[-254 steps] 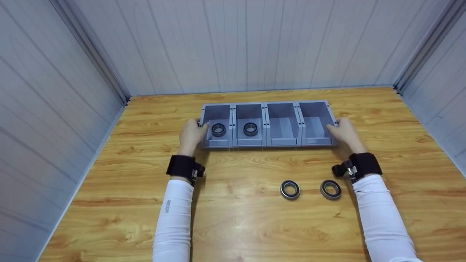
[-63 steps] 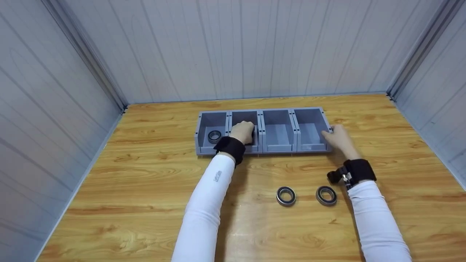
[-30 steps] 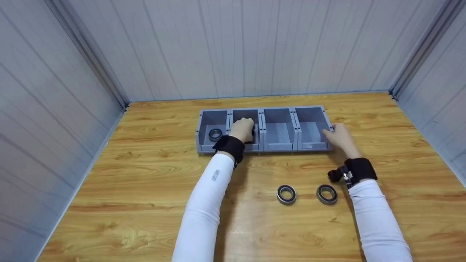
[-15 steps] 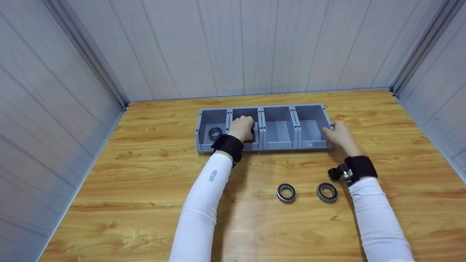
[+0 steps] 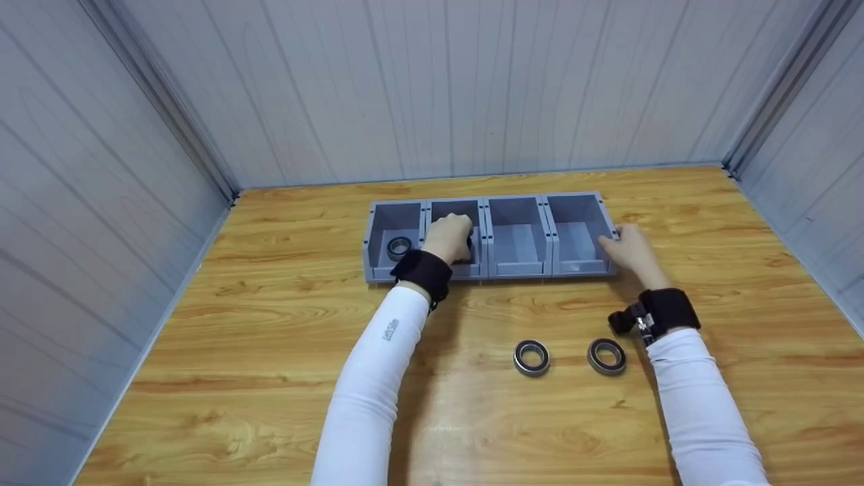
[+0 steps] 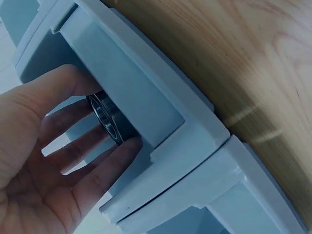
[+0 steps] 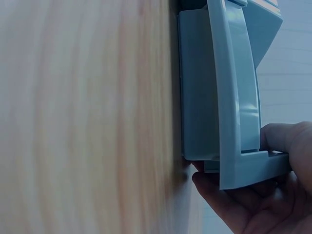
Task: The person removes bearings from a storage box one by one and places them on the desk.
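My left hand (image 5: 448, 238) reaches down into the second bin from the left of a joined row of grey storage bins (image 5: 516, 268). In the left wrist view its thumb and a finger close around the edges of a dark ball bearing (image 6: 111, 117) just behind the bin's front lip; the head view mostly hides this bearing. At the row's far right end, my right hand (image 5: 632, 251) grips the outer side wall (image 7: 261, 170), thumb inside and fingers outside. Another bearing (image 5: 399, 248) lies in the leftmost bin. The two right-hand bins hold nothing.
Two more bearings, one on the left (image 5: 531, 358) and one on the right (image 5: 606, 356), lie flat on the wooden table (image 5: 256, 351) in front of the bins. Pale panel walls (image 5: 432, 88) stand behind and at both sides.
Earlier my left hand held the row's left end; it has since moved right into the second bin, onto the bearing there. Over the last second both hands stay almost still.
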`<move>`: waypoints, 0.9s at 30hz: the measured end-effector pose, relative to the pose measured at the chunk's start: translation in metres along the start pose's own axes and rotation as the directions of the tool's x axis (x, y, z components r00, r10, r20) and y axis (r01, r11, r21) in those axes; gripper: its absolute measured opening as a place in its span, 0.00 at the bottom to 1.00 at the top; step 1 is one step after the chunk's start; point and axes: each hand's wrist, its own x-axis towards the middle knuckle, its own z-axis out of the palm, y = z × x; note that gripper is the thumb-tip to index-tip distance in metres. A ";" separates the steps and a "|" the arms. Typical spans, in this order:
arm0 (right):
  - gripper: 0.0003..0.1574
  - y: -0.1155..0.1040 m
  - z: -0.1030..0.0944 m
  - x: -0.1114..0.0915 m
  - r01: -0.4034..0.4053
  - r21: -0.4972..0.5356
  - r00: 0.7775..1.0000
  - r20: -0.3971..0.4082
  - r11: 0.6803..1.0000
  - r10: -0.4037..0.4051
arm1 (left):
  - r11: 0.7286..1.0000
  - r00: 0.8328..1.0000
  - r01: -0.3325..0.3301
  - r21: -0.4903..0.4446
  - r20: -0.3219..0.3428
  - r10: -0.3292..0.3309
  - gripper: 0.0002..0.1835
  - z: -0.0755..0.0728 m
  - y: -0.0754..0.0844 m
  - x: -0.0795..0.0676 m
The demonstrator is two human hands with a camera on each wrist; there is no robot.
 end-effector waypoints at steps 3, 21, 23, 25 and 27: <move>0.21 0.000 0.001 0.000 -0.010 0.017 1.000 0.008 1.000 0.010 | 1.000 1.000 -0.002 -0.005 0.000 0.002 0.04 -0.001 0.000 -0.001; 0.23 -0.001 0.000 -0.002 -0.011 0.012 1.000 0.017 1.000 0.011 | 0.997 1.000 -0.023 -0.070 0.004 0.023 0.08 -0.010 -0.001 -0.005; 0.23 -0.001 0.001 -0.002 -0.010 0.008 1.000 0.014 1.000 0.010 | 0.997 1.000 -0.024 -0.076 -0.004 0.023 0.09 -0.012 -0.001 -0.007; 0.22 -0.001 0.001 -0.001 -0.008 -0.002 1.000 0.006 1.000 0.008 | 0.997 1.000 -0.021 -0.075 -0.007 0.021 0.09 -0.014 0.000 -0.007; 0.21 0.000 0.002 -0.001 -0.005 -0.012 1.000 -0.005 1.000 0.004 | 0.997 1.000 -0.017 -0.077 -0.008 0.017 0.09 -0.015 0.000 -0.007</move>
